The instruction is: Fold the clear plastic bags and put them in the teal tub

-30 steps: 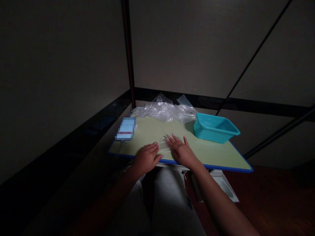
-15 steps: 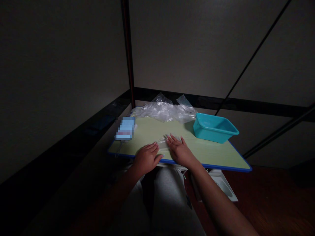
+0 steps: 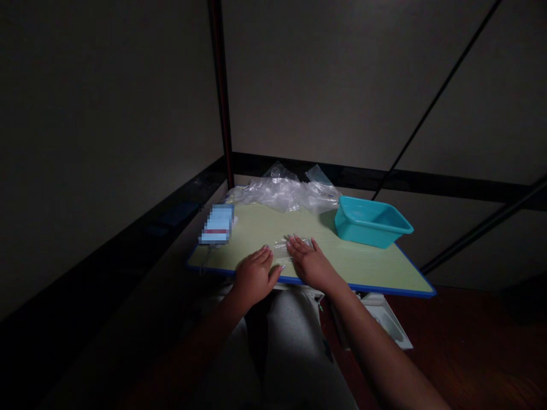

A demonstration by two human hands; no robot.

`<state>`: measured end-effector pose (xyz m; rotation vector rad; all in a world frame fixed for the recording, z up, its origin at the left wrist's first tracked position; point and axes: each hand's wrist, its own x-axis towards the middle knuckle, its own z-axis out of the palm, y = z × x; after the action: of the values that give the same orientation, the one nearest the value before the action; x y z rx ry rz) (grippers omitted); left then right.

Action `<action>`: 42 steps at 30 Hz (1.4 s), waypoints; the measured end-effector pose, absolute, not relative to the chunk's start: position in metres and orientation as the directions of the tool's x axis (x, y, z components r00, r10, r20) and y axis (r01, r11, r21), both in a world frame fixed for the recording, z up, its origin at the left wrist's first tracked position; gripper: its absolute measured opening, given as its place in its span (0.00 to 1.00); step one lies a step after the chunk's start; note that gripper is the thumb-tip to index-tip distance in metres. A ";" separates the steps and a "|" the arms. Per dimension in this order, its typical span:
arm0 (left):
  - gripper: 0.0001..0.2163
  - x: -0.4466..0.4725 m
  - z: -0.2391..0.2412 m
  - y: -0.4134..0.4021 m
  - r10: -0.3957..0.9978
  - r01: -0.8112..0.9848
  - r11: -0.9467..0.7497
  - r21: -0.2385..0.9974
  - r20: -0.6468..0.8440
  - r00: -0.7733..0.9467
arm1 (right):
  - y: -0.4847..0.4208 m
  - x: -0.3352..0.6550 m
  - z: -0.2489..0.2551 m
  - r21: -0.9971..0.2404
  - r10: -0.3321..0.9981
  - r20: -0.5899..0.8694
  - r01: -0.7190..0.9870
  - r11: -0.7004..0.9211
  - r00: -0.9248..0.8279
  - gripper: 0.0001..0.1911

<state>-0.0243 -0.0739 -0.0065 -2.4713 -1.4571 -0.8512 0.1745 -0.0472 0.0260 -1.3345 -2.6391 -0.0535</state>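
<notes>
My left hand (image 3: 255,275) and my right hand (image 3: 311,262) lie flat side by side at the near edge of a pale green table (image 3: 367,265) with a blue rim. Both have their fingers stretched out. Between and under their fingertips lies a small clear plastic bag (image 3: 282,249), flat on the table. The right hand's fingers rest on it; the left hand's thumb touches its near side.
A heap of crumpled clear plastic bags (image 3: 285,192) sits at the table's far edge. A teal plastic tub (image 3: 371,221) stands at the right. A blurred blue card or packet (image 3: 217,224) lies at the left. Dark walls and a pole (image 3: 219,97) close in behind.
Both hands have slid a little toward the near edge along with the view; they remain flat on the clear bag.
</notes>
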 end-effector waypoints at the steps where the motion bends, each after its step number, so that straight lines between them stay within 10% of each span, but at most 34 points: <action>1: 0.20 -0.022 -0.004 -0.075 0.765 0.855 -0.492 0.166 0.551 0.334 | -0.047 0.174 0.026 -0.046 0.796 0.178 0.804 0.593 -0.578 0.27; 20: 0.17 -0.005 0.013 -0.049 0.776 0.786 -0.598 0.155 0.356 0.521 | -0.049 0.171 0.025 -0.010 0.795 0.144 0.803 0.596 -0.589 0.26; 42: 0.16 -0.010 0.007 -0.055 0.738 0.766 -0.614 0.188 0.480 0.474 | -0.084 0.202 0.023 -0.157 0.744 0.196 0.729 0.667 -0.639 0.28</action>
<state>-0.0105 -0.0550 0.0065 -2.6517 -1.3543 -0.8216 0.2023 -0.0836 0.0228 -1.1877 -2.6396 0.0916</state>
